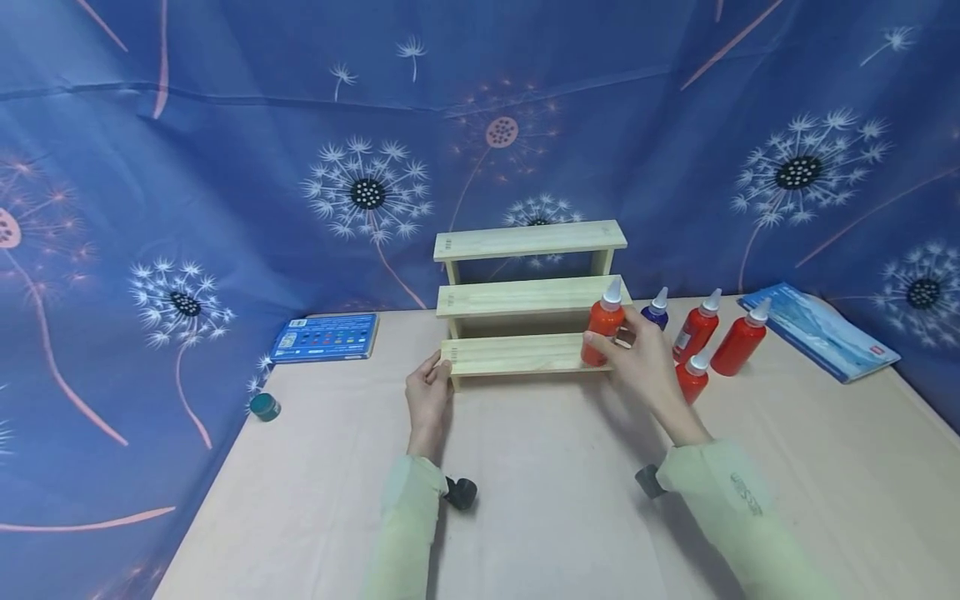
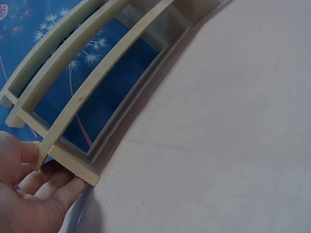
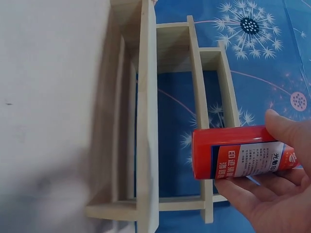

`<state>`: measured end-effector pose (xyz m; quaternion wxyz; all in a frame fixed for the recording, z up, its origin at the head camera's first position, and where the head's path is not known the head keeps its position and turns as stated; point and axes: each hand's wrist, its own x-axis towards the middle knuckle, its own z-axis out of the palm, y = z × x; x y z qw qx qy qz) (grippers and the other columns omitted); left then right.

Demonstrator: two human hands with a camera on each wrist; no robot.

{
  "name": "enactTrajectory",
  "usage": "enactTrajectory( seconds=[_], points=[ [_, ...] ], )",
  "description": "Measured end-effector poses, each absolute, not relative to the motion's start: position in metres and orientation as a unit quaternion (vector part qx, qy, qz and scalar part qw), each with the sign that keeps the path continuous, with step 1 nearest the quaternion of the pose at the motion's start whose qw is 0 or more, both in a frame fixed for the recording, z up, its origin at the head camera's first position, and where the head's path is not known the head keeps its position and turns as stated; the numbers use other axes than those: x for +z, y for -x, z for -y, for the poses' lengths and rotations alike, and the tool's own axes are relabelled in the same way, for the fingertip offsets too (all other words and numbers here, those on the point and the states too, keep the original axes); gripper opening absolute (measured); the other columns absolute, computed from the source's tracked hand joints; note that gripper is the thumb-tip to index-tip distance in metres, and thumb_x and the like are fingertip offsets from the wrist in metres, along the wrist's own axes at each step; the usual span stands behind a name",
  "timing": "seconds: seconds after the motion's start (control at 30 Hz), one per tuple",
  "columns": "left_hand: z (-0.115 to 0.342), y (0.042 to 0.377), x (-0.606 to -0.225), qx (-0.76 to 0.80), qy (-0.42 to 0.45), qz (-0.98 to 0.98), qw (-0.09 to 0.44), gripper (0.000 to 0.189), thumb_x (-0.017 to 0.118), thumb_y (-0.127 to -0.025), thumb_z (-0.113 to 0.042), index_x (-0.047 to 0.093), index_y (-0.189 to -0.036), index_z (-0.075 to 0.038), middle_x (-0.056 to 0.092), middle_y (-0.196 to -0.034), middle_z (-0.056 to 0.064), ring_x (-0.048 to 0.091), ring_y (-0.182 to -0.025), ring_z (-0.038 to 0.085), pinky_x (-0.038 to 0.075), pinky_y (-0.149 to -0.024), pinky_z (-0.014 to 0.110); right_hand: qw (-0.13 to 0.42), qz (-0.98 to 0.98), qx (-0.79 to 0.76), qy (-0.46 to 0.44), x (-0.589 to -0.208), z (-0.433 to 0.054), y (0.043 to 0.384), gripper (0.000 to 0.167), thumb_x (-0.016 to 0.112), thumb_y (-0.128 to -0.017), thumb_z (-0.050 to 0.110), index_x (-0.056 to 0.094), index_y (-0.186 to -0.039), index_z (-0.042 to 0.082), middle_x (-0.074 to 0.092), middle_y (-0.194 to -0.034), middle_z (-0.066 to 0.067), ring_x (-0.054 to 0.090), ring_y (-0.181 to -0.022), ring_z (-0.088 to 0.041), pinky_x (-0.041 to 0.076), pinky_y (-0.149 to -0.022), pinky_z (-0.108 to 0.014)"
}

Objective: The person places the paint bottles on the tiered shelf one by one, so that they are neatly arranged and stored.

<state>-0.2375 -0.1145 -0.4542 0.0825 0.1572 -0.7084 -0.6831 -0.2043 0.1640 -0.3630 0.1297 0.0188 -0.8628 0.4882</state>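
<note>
Right hand (image 1: 647, 358): fingers closed around a red bottle (image 1: 602, 323), thumb on one side, the other fingers on the opposite side. Head view: those other fingers are partly hidden behind the bottle. Right wrist view: bottle top covered by the hand, its bottom end projecting clear of the fingers; hand cut off at frame edge. Bottle stands over the lowest board of the wooden rack (image 1: 510, 357); right wrist view seems to show a gap beneath it, though the angle is poor for judging contact.

Left hand (image 1: 427, 398): fingers grip the rack's end, thumb at the lowest board, others by the leg; palm cut off in left wrist view.

Just beyond the right fingers: dark blue bottle (image 1: 656, 315), lower part hidden by the hand. To their right, three more red bottles (image 1: 738, 345), the nearest partly covered by the forearm.
</note>
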Motion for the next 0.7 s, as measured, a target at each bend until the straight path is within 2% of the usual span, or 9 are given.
enactTrajectory(
  seconds=[0.37, 0.7],
  points=[
    [0.115, 0.238, -0.455, -0.683, -0.163, 0.708, 0.076, 0.04, 0.057, -0.099, -0.016, 0.054, -0.137, -0.006, 0.07, -0.114, 0.016, 0.068, -0.106, 0.025, 0.057, -0.081, 0.025, 0.151, 0.867, 0.475, -0.004, -0.351, -0.157, 0.224, 0.05, 0.072, -0.09, 0.023, 0.055, -0.13, 0.0, 0.064, -0.122, -0.022, 0.061, -0.115, -0.039, 0.049, -0.098, -0.053],
    [0.117, 0.239, -0.455, -0.684, -0.157, 0.708, 0.076, 0.039, 0.057, -0.099, -0.016, 0.055, -0.137, -0.006, 0.071, -0.111, 0.015, 0.069, -0.103, 0.025, 0.058, -0.08, 0.027, 0.161, 0.855, 0.493, -0.02, -0.339, -0.155, 0.242, 0.047, 0.07, -0.091, 0.019, 0.053, -0.129, -0.003, 0.062, -0.125, -0.023, 0.062, -0.113, -0.038, 0.051, -0.096, -0.051]
  ],
)
